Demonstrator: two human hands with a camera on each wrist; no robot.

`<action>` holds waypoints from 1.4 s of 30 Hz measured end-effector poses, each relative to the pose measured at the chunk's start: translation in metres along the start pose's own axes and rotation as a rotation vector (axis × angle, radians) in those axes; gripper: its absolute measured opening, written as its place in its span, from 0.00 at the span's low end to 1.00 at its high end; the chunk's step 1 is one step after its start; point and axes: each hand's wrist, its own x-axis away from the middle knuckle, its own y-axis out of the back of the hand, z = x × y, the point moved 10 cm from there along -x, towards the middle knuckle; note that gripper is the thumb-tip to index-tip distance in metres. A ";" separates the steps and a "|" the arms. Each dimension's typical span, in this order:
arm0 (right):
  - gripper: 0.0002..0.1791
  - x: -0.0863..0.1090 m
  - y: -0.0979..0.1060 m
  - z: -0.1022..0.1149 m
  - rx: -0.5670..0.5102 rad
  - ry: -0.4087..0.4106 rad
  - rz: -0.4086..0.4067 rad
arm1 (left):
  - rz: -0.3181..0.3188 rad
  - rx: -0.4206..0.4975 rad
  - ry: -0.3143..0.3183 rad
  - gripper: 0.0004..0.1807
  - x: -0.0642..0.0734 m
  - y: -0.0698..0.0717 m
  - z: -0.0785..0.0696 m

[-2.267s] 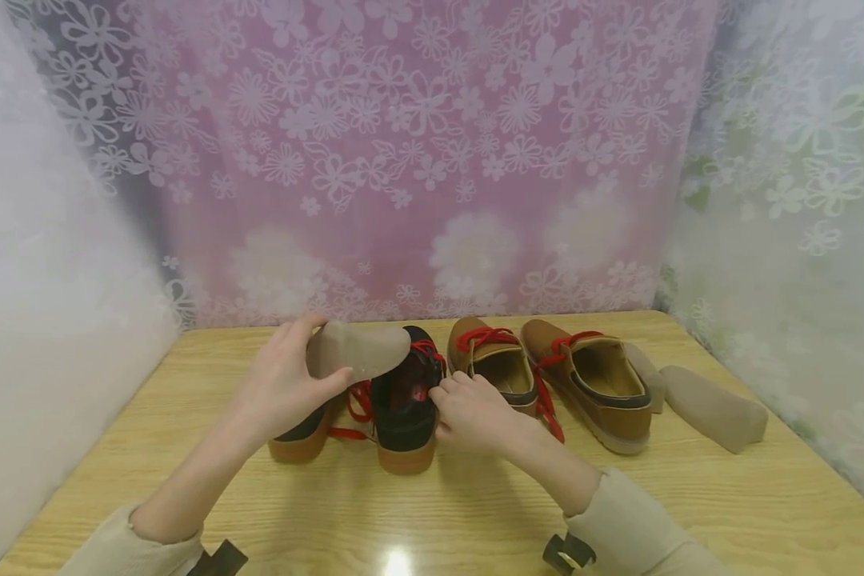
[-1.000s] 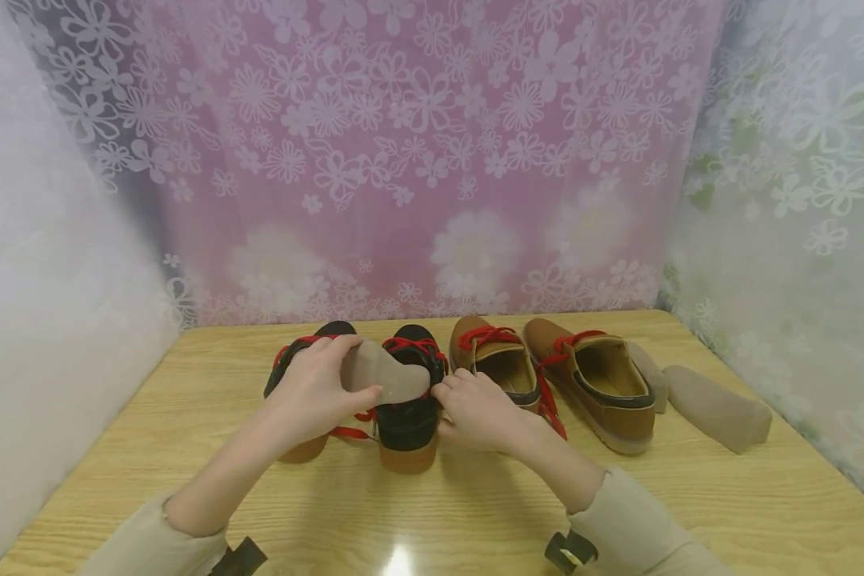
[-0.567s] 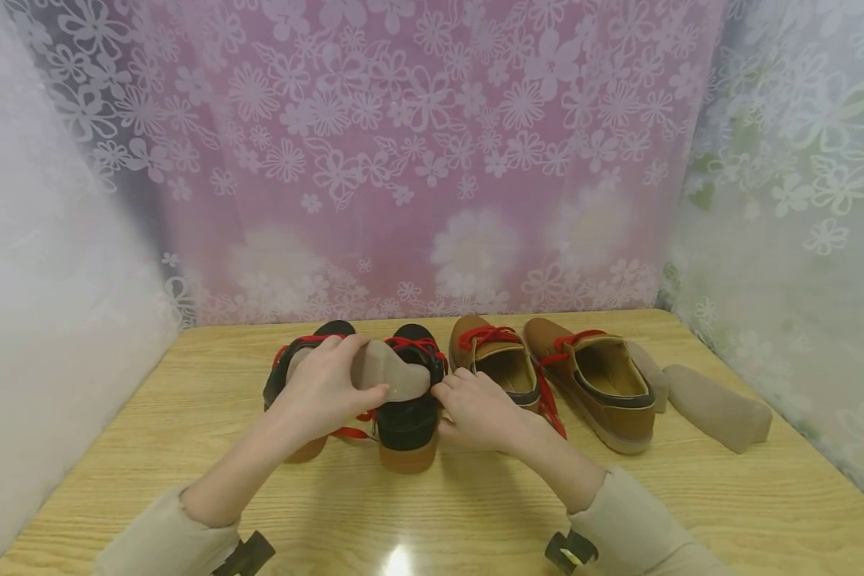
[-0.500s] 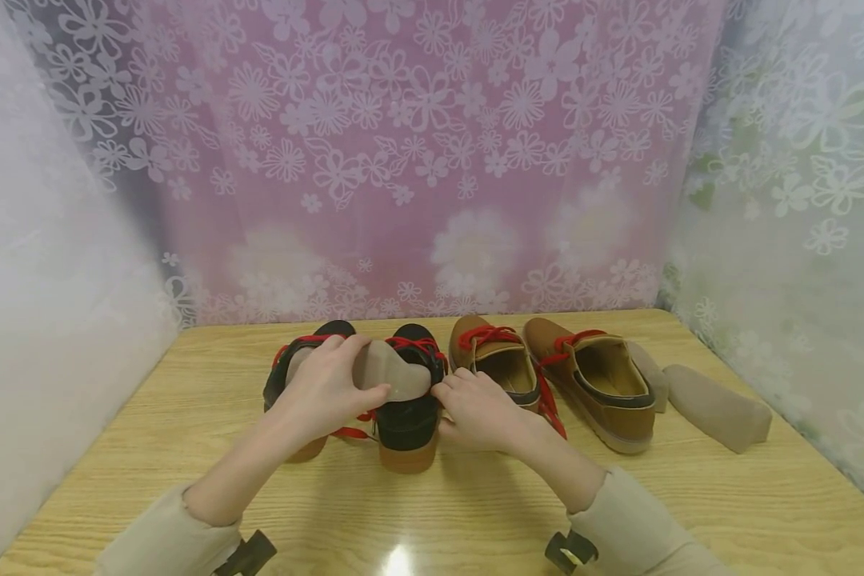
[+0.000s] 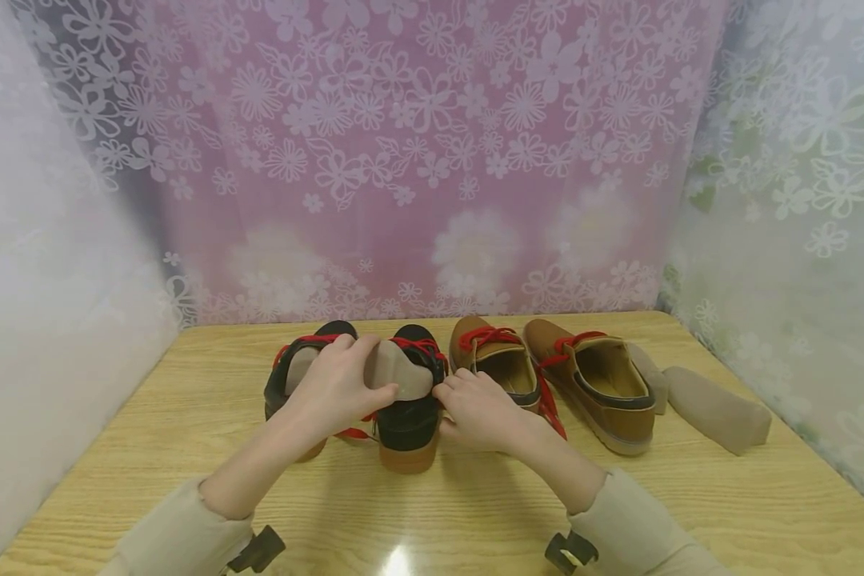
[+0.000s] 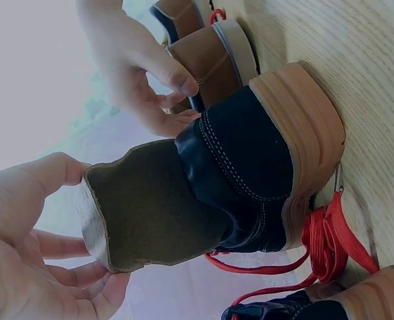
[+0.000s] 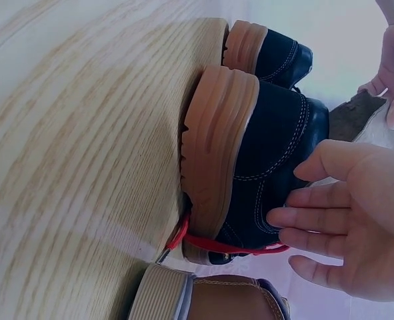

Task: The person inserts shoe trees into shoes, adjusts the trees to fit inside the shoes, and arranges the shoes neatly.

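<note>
My left hand [image 5: 334, 388] grips the hollow heel end of a beige moulded shoe insert [image 5: 394, 370], thumb on one side and fingers on the other. The insert's [image 6: 157, 207] front end is inside the opening of a black shoe [image 5: 409, 424] with red laces and a tan sole, so its tip is hidden. Beside that shoe's right side is my right hand [image 5: 482, 410]. Its fingers [image 7: 317, 220] extend along the shoe's collar, and nothing is visibly held. Another black shoe [image 5: 277, 380], partly behind my left forearm, has a beige insert [image 5: 300, 370] in its opening.
Two brown shoes with red laces, a nearer-centre brown shoe [image 5: 506, 372] and a right brown shoe [image 5: 605, 392], stand to the right. Two loose beige inserts lie beyond them, one outer insert [image 5: 720, 410] and one partly hidden insert [image 5: 648, 376]. Everything stands on a wooden table [image 5: 346, 520].
My left hand has moved right and slightly lower, bringing the insert from above the black shoe into its opening. The insert in the left black shoe has come into view. My right hand has stayed put.
</note>
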 end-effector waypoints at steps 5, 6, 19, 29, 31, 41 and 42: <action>0.09 0.000 -0.001 0.000 0.012 0.001 -0.005 | 0.001 -0.023 -0.009 0.35 -0.003 -0.002 -0.003; 0.09 0.000 -0.001 -0.001 0.016 0.002 -0.004 | 0.000 -0.024 -0.011 0.35 -0.004 -0.002 -0.003; 0.09 0.000 0.001 0.000 0.026 -0.001 -0.001 | 0.012 -0.005 -0.009 0.36 -0.006 -0.006 -0.007; 0.08 0.001 0.000 0.001 0.020 0.009 -0.012 | -0.042 -0.032 -0.066 0.35 -0.004 -0.010 -0.014; 0.08 0.001 0.000 0.001 0.020 0.007 -0.010 | -0.046 -0.032 -0.070 0.34 -0.004 -0.011 -0.014; 0.08 0.001 -0.001 0.000 0.018 0.008 -0.011 | -0.078 -0.043 -0.084 0.31 -0.005 -0.016 -0.016; 0.08 0.000 -0.002 0.000 0.017 0.009 -0.012 | -0.083 -0.044 -0.085 0.30 -0.005 -0.016 -0.016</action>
